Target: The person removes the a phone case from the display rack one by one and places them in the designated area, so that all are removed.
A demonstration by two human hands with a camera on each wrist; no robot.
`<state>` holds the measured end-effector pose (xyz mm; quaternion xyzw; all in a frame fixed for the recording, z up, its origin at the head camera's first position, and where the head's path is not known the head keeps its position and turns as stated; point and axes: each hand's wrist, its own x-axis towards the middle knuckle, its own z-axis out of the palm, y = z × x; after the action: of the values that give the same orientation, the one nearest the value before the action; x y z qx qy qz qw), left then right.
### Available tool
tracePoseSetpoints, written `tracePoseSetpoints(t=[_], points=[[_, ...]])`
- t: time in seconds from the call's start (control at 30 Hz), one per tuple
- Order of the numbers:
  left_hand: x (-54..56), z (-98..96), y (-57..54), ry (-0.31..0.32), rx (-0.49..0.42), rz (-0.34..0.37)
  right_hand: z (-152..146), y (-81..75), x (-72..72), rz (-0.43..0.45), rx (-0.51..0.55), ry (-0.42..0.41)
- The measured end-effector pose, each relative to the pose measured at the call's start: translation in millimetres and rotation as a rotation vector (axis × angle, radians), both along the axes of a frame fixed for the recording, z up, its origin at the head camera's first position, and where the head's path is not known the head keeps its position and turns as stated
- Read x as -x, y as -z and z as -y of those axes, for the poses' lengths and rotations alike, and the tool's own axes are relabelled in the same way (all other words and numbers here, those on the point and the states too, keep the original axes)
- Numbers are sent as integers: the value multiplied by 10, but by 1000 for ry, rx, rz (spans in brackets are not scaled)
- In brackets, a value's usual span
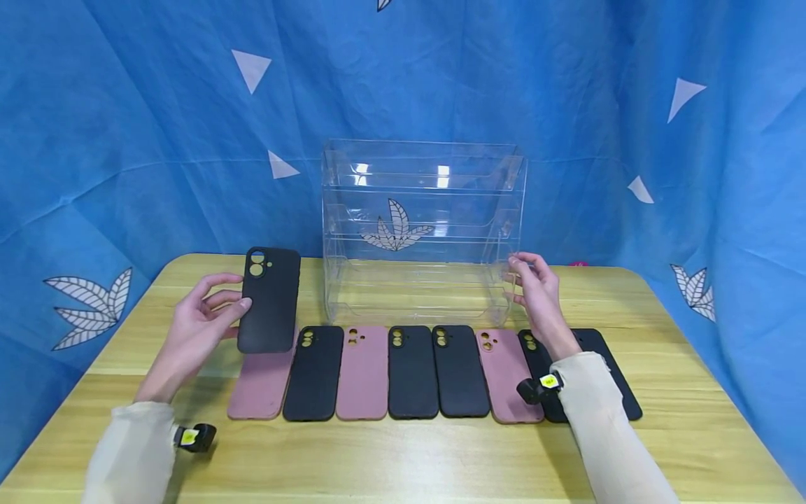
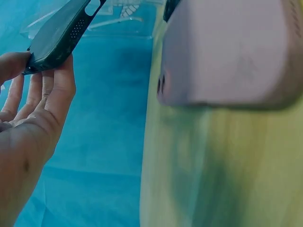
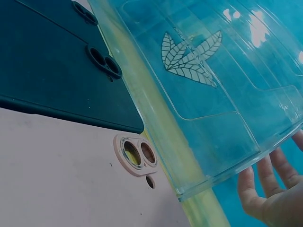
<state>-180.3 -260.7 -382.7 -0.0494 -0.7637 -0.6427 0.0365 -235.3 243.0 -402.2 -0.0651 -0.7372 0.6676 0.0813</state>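
Note:
My left hand (image 1: 198, 325) pinches a black phone case (image 1: 271, 301) by its side edge, thumb on the back face and fingers behind. The case is held upright, camera cutouts at the top, overlapping a pink phone case (image 1: 258, 392) lying below it in the head view. My right hand (image 1: 538, 294) is at the right side wall of a clear plastic display rack (image 1: 422, 269). In the right wrist view, the fingertips (image 3: 247, 182) touch the outside of that wall, with the fingers loosely bent; the thumb is out of that view.
In front of the rack, black and pink cases lie side by side, among them a pink case (image 1: 363, 374) and a black case (image 1: 412, 374). The right forearm crosses over the row's right end. Behind the wooden table (image 1: 403, 462) hangs a blue curtain (image 1: 157, 140).

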Motion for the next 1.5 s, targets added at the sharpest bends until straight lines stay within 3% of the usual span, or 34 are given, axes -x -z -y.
tracePoseSetpoints(t=[0.37,0.67,0.93,1.23,1.5], points=[[-80,259,75,1,106,39,9,-29,-17,11,-16,3],[-160,495,179,45,63,97,10,-35,-23,11,-15,-4],[-204,707,233,52,214,156,-2,-7,-4,2,-21,2],[-269,953,256,111,216,210,-1,-5,-7,-8,-20,-9],[-274,1000,334,140,210,291,-2,-5,-7,-8,-29,3]])
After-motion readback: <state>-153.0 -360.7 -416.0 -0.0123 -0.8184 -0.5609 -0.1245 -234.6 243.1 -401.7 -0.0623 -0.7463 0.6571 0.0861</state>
